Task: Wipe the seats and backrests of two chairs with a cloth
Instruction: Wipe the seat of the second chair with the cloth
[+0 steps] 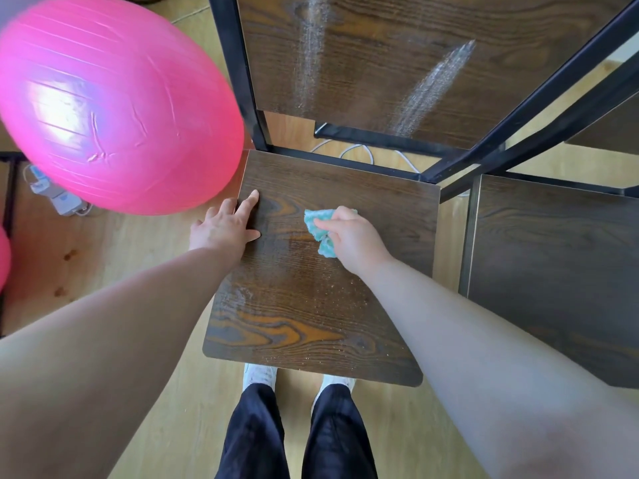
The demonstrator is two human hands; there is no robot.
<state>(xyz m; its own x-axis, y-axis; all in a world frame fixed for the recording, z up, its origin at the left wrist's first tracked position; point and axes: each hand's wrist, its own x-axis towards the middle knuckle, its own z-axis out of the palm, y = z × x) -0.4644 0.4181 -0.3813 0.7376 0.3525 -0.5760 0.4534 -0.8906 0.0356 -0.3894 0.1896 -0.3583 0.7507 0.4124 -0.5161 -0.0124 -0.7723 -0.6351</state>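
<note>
A dark wood-grain chair seat (311,305) lies below me, with its backrest (373,63) in a black frame rising at the top. Wet streaks show on the backrest and damp patches on the seat. My right hand (349,236) grips a crumpled teal cloth (318,224) and presses it on the seat's far middle. My left hand (228,224) rests flat on the seat's left edge, fingers straight. A second chair's seat (553,271) stands at the right.
A large pink exercise ball (110,108) sits close to the chair's left side. White cables (359,153) lie on the wooden floor behind the seat, a power strip (58,198) under the ball. My feet stand at the seat's front edge.
</note>
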